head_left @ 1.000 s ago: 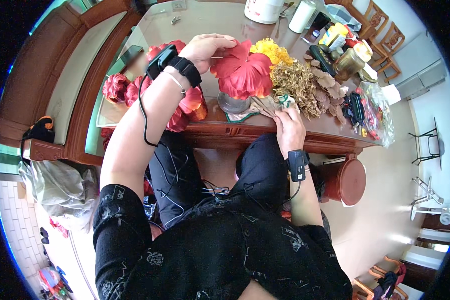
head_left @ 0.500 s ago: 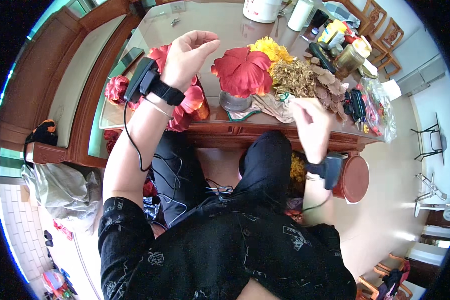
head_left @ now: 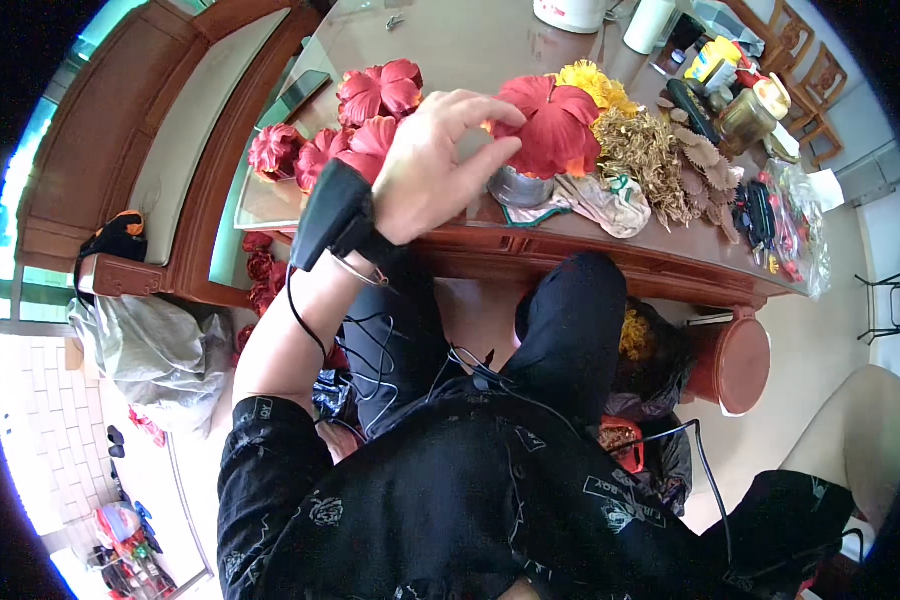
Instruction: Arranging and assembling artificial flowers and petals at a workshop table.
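Note:
My left hand [head_left: 450,155] reaches over the table's near edge, a dark band on its wrist. Its thumb and fingers are apart, at the left edge of a large red artificial flower [head_left: 548,125]; whether they touch it I cannot tell. That flower rests over a grey metal bowl or tin [head_left: 520,187]. Left of the hand lie several other red artificial flowers [head_left: 382,90]. Behind and right of the large one sit yellow artificial flowers [head_left: 595,85]. My right arm [head_left: 865,435] stretches out to the far right, and its hand is out of the picture.
A crumpled cloth [head_left: 610,205], a dry golden bundle [head_left: 645,165] and brown leaf-like pieces [head_left: 705,170] lie to the right. Further on are a glass jar [head_left: 745,122] and a clear plastic bag [head_left: 800,220]. A red-brown round stool [head_left: 740,365] stands below the table.
My left hand has moved right, to the large red flower. My right hand has left the table's edge and swung away to the right, out of view. The whole view has shifted slightly.

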The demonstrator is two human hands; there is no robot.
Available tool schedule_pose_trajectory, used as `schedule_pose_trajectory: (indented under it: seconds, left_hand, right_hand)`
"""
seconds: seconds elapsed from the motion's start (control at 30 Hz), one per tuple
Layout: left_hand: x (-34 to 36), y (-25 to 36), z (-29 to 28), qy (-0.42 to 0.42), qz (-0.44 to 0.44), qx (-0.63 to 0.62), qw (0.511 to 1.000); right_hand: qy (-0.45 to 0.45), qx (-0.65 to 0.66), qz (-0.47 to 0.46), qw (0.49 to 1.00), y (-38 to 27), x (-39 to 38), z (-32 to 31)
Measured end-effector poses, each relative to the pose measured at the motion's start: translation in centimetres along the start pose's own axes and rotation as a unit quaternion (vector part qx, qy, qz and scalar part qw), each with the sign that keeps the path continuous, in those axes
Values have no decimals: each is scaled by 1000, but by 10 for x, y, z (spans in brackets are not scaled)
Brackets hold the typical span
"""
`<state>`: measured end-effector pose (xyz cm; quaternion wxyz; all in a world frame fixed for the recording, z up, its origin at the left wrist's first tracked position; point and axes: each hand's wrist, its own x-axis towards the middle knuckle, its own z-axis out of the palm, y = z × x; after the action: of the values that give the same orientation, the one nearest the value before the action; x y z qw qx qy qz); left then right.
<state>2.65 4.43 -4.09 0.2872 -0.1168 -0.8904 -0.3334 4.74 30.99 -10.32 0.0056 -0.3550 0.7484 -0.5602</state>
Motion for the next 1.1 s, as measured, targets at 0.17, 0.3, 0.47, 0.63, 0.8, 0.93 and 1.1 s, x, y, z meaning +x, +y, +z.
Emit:
schedule_pose_trajectory:
  seconds: [0.17,0.3,0.47,0.63,0.8,0.93,1.1]
  left_hand:
    - [1,7,14,6,64,13,998]
    - [-2,7,13,14,64,10,998]
    - [-6,5,11,31,63,18,997]
    - [-4,8,11,31,67,39,997]
    - [10,12,19,28,86,35,995]
    - [21,16,31,30,89,82,992]
    - [24,14,46,6,82,131,988]
  right_hand:
    - [-50,-60,148,986,63,-43,30]
    - [-57,-57,181,980,70,-55,29]
    - [-48,-55,189,979,72,-55,25]
    - [-43,-50,198,978,72,-60,27]
    - [-34,-53,192,979,75,-51,24]
    - [-36,-49,194,979,75,-52,25]
    - [-38,-46,196,979,76,-54,23]
